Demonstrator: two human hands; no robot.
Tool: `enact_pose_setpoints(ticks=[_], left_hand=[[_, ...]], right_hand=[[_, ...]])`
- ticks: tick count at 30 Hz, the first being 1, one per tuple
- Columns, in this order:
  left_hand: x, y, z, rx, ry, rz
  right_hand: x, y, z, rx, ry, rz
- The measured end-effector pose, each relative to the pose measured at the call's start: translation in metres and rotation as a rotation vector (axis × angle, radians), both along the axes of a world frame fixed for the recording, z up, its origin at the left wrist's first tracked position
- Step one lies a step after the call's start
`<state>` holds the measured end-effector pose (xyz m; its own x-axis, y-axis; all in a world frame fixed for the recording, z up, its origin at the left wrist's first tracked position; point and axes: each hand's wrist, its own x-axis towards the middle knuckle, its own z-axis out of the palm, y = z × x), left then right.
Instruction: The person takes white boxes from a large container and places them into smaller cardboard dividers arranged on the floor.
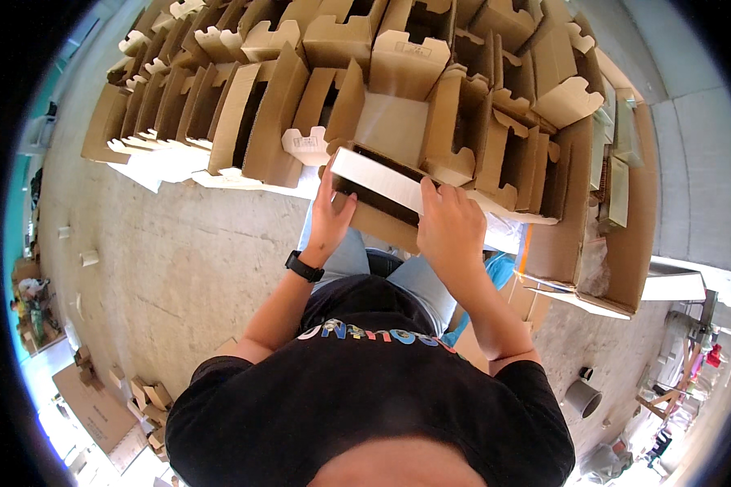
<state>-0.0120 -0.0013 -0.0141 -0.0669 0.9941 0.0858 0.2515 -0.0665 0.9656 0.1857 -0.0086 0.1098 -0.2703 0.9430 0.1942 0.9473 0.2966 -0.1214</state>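
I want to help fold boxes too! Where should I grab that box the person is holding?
Grab the cardboard box at its two short ends, one from each side, like the left hand and right hand do. It is long, open and floppy, so holding both ends probably keeps it steady.

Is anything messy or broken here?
A bit messy: small cardboard scraps lie scattered on the concrete floor at lower left, away from the neat rows of folded boxes. The box in both hands looks undamaged.
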Motion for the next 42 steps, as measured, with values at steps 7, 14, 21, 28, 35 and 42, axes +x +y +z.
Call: enact_pose_setpoints(ticks=[7, 14, 21, 28, 35, 42], left_hand=[[0.001, -0.003, 0.009, -0.045, -0.003, -0.036], [0.001, -0.003, 0.012, -0.064, -0.010, -0.048], [0.005, -0.002, 0.010, 0.001, 0.060, -0.016], [0.003, -0.002, 0.011, -0.038, 0.031, -0.040], [0.002, -0.003, 0.012, -0.053, 0.038, -0.040], [0.004, -0.002, 0.012, -0.055, 0.057, -0.023]], right_hand=[[0.005, 0.004, -0.024, -0.035, -0.027, 0.048], [0.001, 0.010, -0.034, -0.014, -0.006, 0.017], [0.002, 0.010, -0.054, 0.019, -0.141, 0.036], [0.004, 0.015, -0.058, -0.174, 0.047, 0.063], [0.036, 0.024, -0.047, -0.491, 0.562, 0.147], [0.045, 0.026, -0.044, -0.550, 0.565, 0.160]])
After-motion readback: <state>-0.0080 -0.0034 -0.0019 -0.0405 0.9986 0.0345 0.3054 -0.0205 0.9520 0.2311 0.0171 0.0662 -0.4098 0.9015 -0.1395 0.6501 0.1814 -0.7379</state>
